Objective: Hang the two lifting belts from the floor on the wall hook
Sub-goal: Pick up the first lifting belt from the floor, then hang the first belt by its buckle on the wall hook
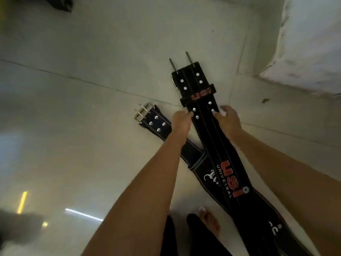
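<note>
Here we look straight down at a pale tiled floor [92, 71] with two black lifting belts lying on it. The larger belt [212, 145] runs from near our feet up toward the wall corner, red "USI" lettering and white "UNIVERSAL" along its wide middle. Its far end shows rows of silver rivets, a keeper loop and two metal prongs sticking out past the tip. The smaller belt [158, 124] lies to the left at an angle, its silver double-prong buckle pointing away; its near part passes under the larger belt where the two cross.

Our left hand [181, 120] grips the left edge of the larger belt just below the keeper loop, fingers curled onto the leather. Our right hand [227, 117] holds the opposite edge at the same level, fingertips on the top face. So both hands are closed on that one belt, set apart by its width. We cannot tell whether the belt is lifted clear of the floor there.

A bare foot [210, 222] shows beside the belt's near part. White bedding [310, 43] fills the upper right.
</note>
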Demonstrator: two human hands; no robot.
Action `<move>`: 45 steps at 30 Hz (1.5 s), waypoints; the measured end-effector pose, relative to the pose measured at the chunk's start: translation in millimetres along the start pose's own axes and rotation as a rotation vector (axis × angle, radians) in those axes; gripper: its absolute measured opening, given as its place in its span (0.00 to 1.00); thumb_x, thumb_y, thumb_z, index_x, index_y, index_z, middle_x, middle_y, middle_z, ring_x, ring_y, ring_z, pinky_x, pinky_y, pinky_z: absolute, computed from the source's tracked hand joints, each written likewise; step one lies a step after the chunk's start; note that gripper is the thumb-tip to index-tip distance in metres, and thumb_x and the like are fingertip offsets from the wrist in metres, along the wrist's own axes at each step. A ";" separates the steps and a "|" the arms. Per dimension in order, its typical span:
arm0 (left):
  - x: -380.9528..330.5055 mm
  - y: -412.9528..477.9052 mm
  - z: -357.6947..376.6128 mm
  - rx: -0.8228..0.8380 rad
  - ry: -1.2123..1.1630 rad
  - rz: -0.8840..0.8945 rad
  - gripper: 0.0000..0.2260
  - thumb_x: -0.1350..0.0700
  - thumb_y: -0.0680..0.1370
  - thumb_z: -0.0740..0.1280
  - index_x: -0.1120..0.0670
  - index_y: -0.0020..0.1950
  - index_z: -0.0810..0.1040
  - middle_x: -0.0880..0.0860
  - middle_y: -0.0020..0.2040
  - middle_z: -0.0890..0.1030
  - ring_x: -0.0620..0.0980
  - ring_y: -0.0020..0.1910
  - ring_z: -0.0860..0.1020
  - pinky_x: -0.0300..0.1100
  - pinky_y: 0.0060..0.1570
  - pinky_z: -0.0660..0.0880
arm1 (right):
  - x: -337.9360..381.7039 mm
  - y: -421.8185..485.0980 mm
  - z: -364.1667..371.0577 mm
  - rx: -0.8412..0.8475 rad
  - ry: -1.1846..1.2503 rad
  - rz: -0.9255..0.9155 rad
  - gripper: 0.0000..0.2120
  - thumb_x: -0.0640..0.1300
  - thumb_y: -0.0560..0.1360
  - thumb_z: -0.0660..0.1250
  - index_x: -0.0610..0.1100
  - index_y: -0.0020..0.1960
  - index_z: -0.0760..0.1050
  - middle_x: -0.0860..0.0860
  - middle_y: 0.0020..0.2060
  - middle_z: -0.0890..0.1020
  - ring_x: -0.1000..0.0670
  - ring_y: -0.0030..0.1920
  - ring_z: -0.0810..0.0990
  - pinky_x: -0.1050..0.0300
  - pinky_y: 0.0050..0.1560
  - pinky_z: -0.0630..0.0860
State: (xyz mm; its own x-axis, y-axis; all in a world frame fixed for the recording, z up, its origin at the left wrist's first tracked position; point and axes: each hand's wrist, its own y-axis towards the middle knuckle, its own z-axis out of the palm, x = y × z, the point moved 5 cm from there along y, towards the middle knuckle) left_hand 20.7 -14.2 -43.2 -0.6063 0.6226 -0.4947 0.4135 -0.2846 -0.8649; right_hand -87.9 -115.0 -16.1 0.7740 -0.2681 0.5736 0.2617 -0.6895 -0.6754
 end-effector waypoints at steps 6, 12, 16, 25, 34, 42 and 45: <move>-12.0 56.5 20.5 0.039 -0.265 0.052 0.15 0.51 0.78 0.63 0.60 0.59 0.75 0.59 0.57 0.80 0.55 0.53 0.78 0.48 0.56 0.75 | -13.9 65.0 16.7 0.137 0.187 0.133 0.29 0.62 0.74 0.59 0.39 0.61 0.73 0.44 0.55 0.79 0.43 0.57 0.78 0.49 0.61 0.74; -38.2 -56.8 19.4 0.196 -0.344 -0.010 0.04 0.55 0.77 0.66 0.55 0.48 0.76 0.56 0.48 0.81 0.54 0.48 0.80 0.47 0.51 0.77 | 30.0 -28.1 -48.4 0.138 0.278 0.121 0.28 0.67 0.69 0.63 0.41 0.47 0.79 0.47 0.44 0.83 0.47 0.47 0.82 0.55 0.49 0.77; -77.5 -231.5 17.8 0.199 -0.271 -0.025 0.04 0.56 0.76 0.66 0.55 0.48 0.77 0.53 0.43 0.81 0.52 0.41 0.80 0.48 0.49 0.77 | 86.8 -179.9 -144.0 0.263 0.237 0.232 0.47 0.81 0.54 0.55 0.44 0.51 0.81 0.45 0.48 0.84 0.44 0.49 0.82 0.46 0.60 0.74; -221.3 -638.5 32.4 0.345 -0.101 0.236 0.09 0.49 0.74 0.68 0.53 0.42 0.80 0.52 0.40 0.85 0.52 0.42 0.82 0.46 0.45 0.78 | 219.4 -527.7 -364.9 -0.043 0.475 -0.148 0.12 0.44 0.71 0.71 0.40 0.52 0.79 0.50 0.41 0.83 0.51 0.42 0.82 0.61 0.44 0.78; -229.1 -868.1 41.7 0.430 0.026 0.800 0.03 0.60 0.75 0.68 0.58 0.46 0.80 0.53 0.40 0.85 0.50 0.38 0.84 0.41 0.41 0.82 | 206.9 -695.4 -456.7 -0.179 0.686 -0.540 0.09 0.43 0.72 0.70 0.39 0.50 0.78 0.42 0.47 0.83 0.40 0.51 0.82 0.44 0.57 0.77; -210.3 -982.8 38.8 0.336 -0.004 1.003 0.11 0.49 0.78 0.63 0.54 0.49 0.82 0.50 0.41 0.85 0.46 0.39 0.84 0.34 0.36 0.79 | 217.4 -785.6 -481.4 -0.067 0.950 -0.605 0.12 0.49 0.69 0.72 0.45 0.50 0.79 0.44 0.51 0.84 0.40 0.56 0.80 0.39 0.62 0.72; -175.1 -977.9 34.2 0.361 0.108 0.993 0.12 0.47 0.79 0.60 0.51 0.52 0.80 0.46 0.42 0.85 0.42 0.42 0.83 0.30 0.37 0.78 | 222.5 -796.3 -491.9 -0.069 0.976 -0.607 0.06 0.48 0.68 0.73 0.48 0.44 0.80 0.45 0.45 0.84 0.41 0.52 0.81 0.43 0.54 0.76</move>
State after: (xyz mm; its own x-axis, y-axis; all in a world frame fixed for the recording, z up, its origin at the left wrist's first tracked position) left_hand -300.7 130.1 886.3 -0.0369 0.0484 -0.9981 0.4529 -0.8896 -0.0598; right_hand -407.6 43.4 877.3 -0.2526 -0.2653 0.9305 0.3836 -0.9103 -0.1554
